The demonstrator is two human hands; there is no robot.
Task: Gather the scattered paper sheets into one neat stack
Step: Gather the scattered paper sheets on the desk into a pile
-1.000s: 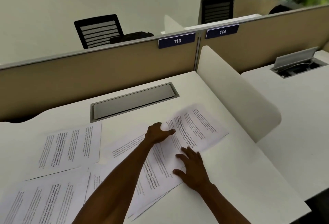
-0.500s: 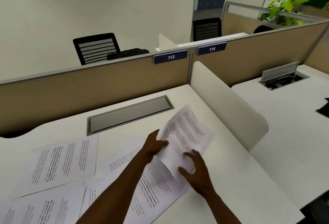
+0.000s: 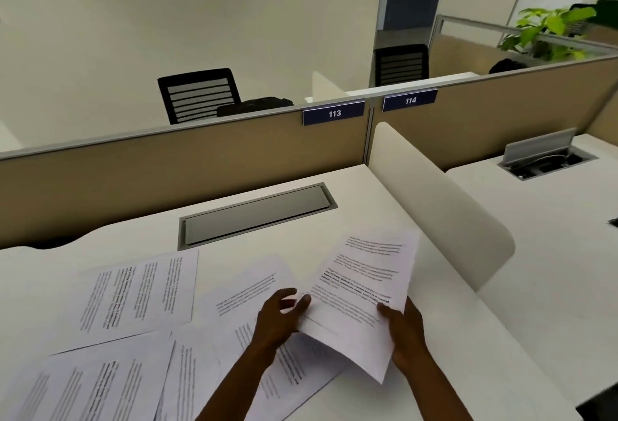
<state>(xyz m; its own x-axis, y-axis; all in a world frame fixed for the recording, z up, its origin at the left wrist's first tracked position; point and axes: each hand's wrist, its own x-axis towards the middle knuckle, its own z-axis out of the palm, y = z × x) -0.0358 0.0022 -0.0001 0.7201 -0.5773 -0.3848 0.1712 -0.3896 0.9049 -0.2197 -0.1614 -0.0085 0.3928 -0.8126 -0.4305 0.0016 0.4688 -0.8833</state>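
Observation:
A printed paper sheet (image 3: 364,290) is lifted off the white desk (image 3: 444,337) and tilted up. My right hand (image 3: 406,337) grips its right edge. My left hand (image 3: 279,318) holds its left edge with fingers curled around it. Under the left forearm lie more printed sheets (image 3: 247,290), overlapping one another. Another sheet (image 3: 140,293) lies flat to the left, and one more (image 3: 97,384) sits at the near left corner.
A closed grey cable hatch (image 3: 257,213) is set into the desk behind the papers. A rounded white divider (image 3: 441,206) bounds the desk on the right, a tan partition (image 3: 167,169) at the back. The neighbouring desk has an open cable box (image 3: 545,159).
The right-most sheet went from lying flat under both hands to being picked up and turned upright, now held in the air by both hands. The camera view tilted upward.

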